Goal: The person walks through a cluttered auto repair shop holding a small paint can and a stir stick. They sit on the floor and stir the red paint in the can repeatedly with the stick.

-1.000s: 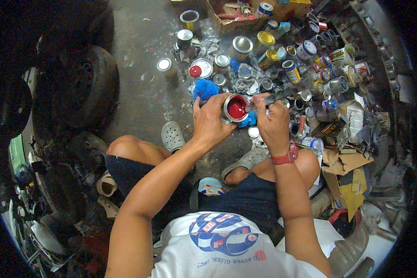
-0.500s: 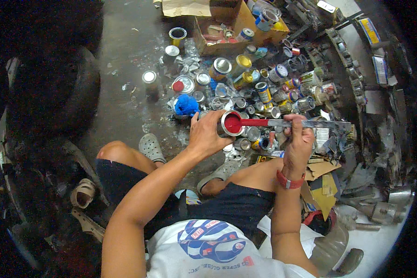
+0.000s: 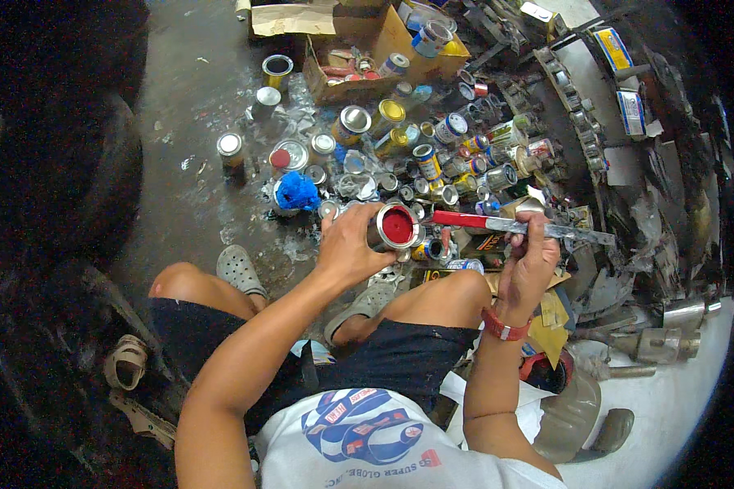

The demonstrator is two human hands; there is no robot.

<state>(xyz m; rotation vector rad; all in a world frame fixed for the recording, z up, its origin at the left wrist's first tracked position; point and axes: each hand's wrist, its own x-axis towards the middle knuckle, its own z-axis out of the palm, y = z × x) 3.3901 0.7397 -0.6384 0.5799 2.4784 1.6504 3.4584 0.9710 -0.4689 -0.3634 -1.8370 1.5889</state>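
My left hand is wrapped round a small metal can of red paint, its open top tilted toward me. In my right hand is a flat stirring stick, gripped near its middle. Wet red paint coats the stick's left end, which is just right of the can's rim, outside it. Grey, paint-smeared surface shows along the rest of the stick. Just beyond my left hand stands a container topped with crumpled blue plastic.
Several paint cans crowd the floor ahead and to the right. A cardboard box holding cans and red items stands behind them. Lidded cans are at the left. Cardboard scraps lie beside my right forearm; a dark tyre-like shape is far left.
The stick's red end has come out of the can and moved right, clear of the rim. The can has tipped toward me a little. The whole view has shifted.
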